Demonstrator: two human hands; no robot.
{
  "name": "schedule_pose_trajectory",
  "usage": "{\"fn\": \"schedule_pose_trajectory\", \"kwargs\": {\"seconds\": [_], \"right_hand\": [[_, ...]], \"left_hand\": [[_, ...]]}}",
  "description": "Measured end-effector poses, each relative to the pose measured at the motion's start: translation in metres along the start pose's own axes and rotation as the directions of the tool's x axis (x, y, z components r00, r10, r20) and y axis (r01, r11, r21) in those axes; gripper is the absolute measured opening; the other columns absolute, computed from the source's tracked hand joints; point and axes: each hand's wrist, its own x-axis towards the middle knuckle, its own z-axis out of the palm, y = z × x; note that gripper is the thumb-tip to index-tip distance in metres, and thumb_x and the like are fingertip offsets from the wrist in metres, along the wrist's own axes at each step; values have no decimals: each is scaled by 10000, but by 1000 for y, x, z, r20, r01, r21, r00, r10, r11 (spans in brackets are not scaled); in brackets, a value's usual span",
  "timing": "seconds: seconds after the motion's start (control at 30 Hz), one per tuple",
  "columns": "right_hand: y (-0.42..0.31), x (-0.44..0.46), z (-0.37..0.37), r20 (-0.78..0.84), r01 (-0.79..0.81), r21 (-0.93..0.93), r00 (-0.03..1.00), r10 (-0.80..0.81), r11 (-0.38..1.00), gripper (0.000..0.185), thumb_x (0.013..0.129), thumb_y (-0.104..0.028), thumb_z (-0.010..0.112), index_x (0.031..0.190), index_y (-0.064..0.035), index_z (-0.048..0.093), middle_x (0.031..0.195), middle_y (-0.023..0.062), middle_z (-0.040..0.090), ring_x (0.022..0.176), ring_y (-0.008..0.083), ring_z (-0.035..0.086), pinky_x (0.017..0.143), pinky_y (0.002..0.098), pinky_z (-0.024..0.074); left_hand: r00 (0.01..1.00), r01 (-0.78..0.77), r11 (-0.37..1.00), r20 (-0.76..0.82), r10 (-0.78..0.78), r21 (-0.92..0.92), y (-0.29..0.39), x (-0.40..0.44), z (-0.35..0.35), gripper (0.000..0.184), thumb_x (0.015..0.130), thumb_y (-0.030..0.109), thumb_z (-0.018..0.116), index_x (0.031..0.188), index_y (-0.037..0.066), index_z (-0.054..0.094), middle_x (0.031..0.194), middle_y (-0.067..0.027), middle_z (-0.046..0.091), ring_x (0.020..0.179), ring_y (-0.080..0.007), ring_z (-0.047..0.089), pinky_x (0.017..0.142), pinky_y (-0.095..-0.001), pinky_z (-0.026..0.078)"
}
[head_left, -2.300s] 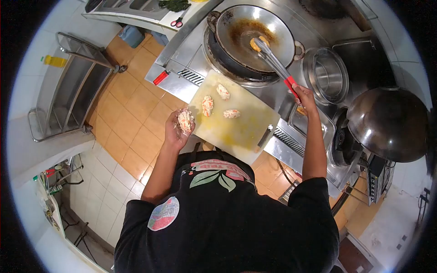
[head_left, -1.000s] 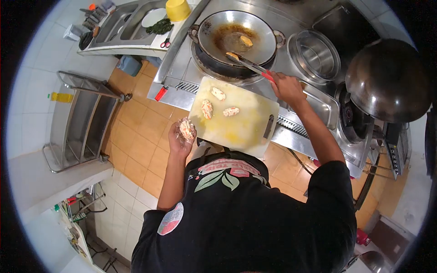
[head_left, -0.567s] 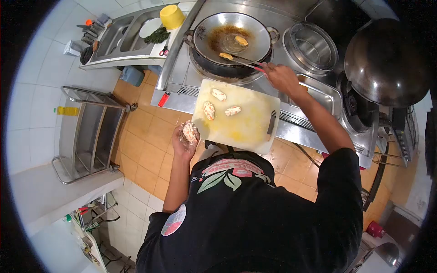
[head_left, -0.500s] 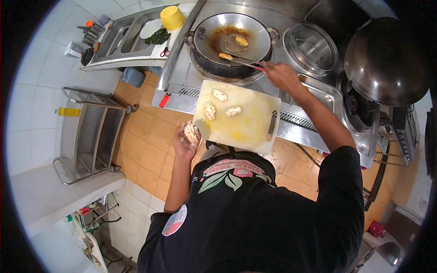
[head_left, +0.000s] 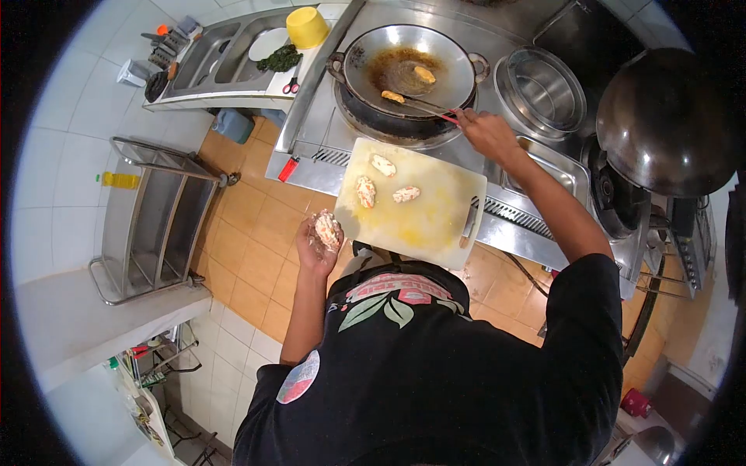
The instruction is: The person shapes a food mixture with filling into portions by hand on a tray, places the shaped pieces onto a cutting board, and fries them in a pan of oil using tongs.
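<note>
Loosely cupped, the left hand (head_left: 317, 245) holds a raw patty (head_left: 328, 229) just left of the cutting board (head_left: 423, 233), some fingers hidden behind it. The right hand (head_left: 488, 133) is closed around red-handled tongs (head_left: 427, 106), covering most of their grip. Their tips meet a fried patty (head_left: 392, 96) at the near side of the wok (head_left: 451, 66); whether they pinch it is hard to make out.

Glossy metal wok (head_left: 457, 66), smooth plastic-looking board (head_left: 435, 213)
</note>
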Motion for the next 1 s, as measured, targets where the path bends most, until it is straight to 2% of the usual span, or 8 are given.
{"fn": "schedule_pose_trajectory", "kwargs": {"seconds": [0.1, 0.5, 0.7, 0.8, 0.9, 1.0], "right_hand": [[-1, 2, -6, 92, -28, -9, 995, 29, 1000, 389, 802, -57, 479, 1186, 1, 509, 985, 132, 615, 687, 273, 648, 562, 383, 537], [2, 0, -1, -6, 19, -15, 1000, -19, 1000, 360, 794, -64, 483, 1141, 27, 517, 962, 132, 608, 725, 272, 641, 571, 367, 542], [5, 1, 0, 13, 7, 5, 1000, -7, 1000, 332, 817, -98, 492, 1126, 19, 520, 981, 113, 607, 714, 278, 638, 582, 376, 537], [5, -4, -6, 14, -66, 95, 998, 65, 993, 312, 846, -163, 516, 1121, -22, 555, 931, 110, 629, 699, 281, 635, 599, 384, 528], [19, -19, 18, -201, -57, 411, 968, 151, 910, 276, 846, -230, 567, 1050, -56, 628, 868, 124, 649, 689, 293, 628, 580, 372, 501], [18, -41, 5, -45, -214, 651, 947, 319, 728, 251, 832, -262, 610, 968, -60, 676, 725, 145, 632, 588, 234, 599, 532, 330, 453]], "left_hand": [[1000, -9, 1000, 20, 9, 1, 0, 4, -6, 251, 896, 264, 451, 926, 48, 575, 839, -80, 612, 729, -206, 586, 646, -325, 512], [1000, 9, 1000, -1, -9, -24, 3, 10, -4, 270, 894, 262, 441, 949, 39, 583, 862, -94, 621, 769, -219, 591, 680, -332, 509], [1000, 15, 1000, 21, -15, -19, -2, 14, -6, 276, 893, 263, 435, 965, 41, 582, 865, -90, 622, 778, -218, 591, 685, -332, 509], [1000, 6, 1000, -15, -6, -20, -5, 11, 1, 276, 891, 263, 437, 969, 41, 581, 870, -88, 622, 778, -217, 590, 684, -329, 508], [1000, 16, 1000, -17, -16, -4, -7, 9, 8, 268, 887, 258, 447, 972, 41, 581, 872, -81, 621, 773, -210, 589, 681, -323, 506], [999, 10, 1000, -36, -10, -6, -13, 13, 14, 254, 879, 253, 466, 971, 45, 581, 869, -68, 620, 765, -202, 589, 671, -319, 505]]}}
